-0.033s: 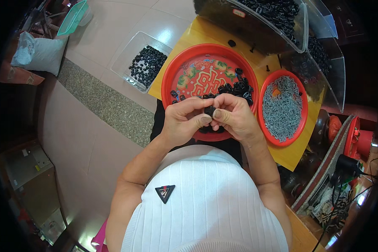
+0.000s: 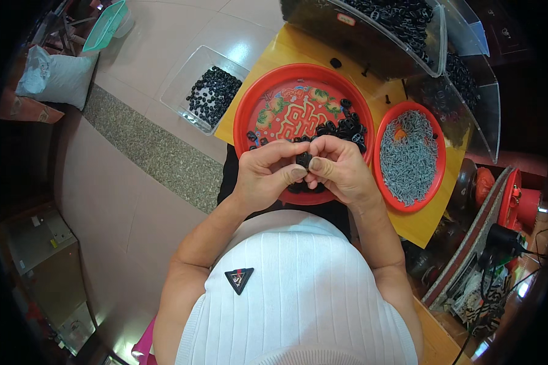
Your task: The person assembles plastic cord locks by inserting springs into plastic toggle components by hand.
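My left hand [image 2: 269, 172] and my right hand [image 2: 342, 170] meet over the near part of a round red basin [image 2: 242, 109]. Between their fingertips they pinch a small black plastic part [image 2: 304, 159], and the fingers cover much of it. Inside the basin, a heap of similar black parts [image 2: 349, 129] lies at the right, with a few more at the left and under my hands. To the right of the basin, an oval red tray [image 2: 380, 152] holds a mass of small grey metal screws [image 2: 411, 164]. Whether a screw sits in the held part is hidden.
The yellow tabletop [image 2: 284, 45] carries a few loose black pieces beyond the basin. Clear bins [image 2: 371, 33] full of black parts stand at the far right. A clear plastic box [image 2: 179, 85] with black pieces is on the floor at left. Cables and a black adapter [image 2: 502, 240] lie right.
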`<state>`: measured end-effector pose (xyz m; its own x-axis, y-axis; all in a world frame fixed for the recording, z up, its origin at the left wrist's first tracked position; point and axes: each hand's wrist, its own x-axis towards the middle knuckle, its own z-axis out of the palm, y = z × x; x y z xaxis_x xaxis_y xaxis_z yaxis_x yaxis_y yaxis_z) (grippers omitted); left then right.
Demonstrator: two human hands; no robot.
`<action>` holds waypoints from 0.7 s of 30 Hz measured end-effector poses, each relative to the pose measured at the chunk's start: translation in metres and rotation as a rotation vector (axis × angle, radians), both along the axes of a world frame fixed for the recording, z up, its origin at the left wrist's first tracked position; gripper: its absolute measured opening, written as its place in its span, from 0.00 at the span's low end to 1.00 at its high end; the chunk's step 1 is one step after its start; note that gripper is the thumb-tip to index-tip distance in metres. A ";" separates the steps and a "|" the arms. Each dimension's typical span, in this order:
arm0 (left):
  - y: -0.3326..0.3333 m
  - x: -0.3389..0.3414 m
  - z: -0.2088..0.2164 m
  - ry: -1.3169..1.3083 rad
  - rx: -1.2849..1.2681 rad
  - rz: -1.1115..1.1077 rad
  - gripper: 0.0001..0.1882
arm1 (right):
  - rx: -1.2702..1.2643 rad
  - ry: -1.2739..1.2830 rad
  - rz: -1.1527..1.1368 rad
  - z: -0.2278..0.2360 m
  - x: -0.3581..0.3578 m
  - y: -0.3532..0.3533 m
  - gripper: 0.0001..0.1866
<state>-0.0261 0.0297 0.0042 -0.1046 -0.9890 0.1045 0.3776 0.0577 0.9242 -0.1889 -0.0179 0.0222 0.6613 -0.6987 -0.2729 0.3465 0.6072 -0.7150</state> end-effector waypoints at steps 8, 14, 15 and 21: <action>-0.001 0.005 -0.002 -0.103 -0.047 -0.011 0.17 | -0.005 0.121 -0.032 0.006 0.001 0.003 0.08; 0.001 0.000 0.000 -0.050 0.040 -0.034 0.21 | -0.154 0.414 -0.032 0.016 0.000 0.004 0.04; 0.001 0.002 0.001 -0.044 0.045 -0.007 0.22 | -0.169 0.483 -0.080 0.023 -0.004 0.000 0.04; -0.008 0.048 0.000 -0.387 -0.067 0.359 0.16 | -0.302 0.124 -0.791 0.079 -0.151 -0.080 0.06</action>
<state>0.0216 0.0221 0.0041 0.1955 -0.9622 0.1896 -0.0448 0.1844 0.9818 -0.3401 -0.0978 0.1013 -0.0739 -0.9965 -0.0386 0.4968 -0.0033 -0.8679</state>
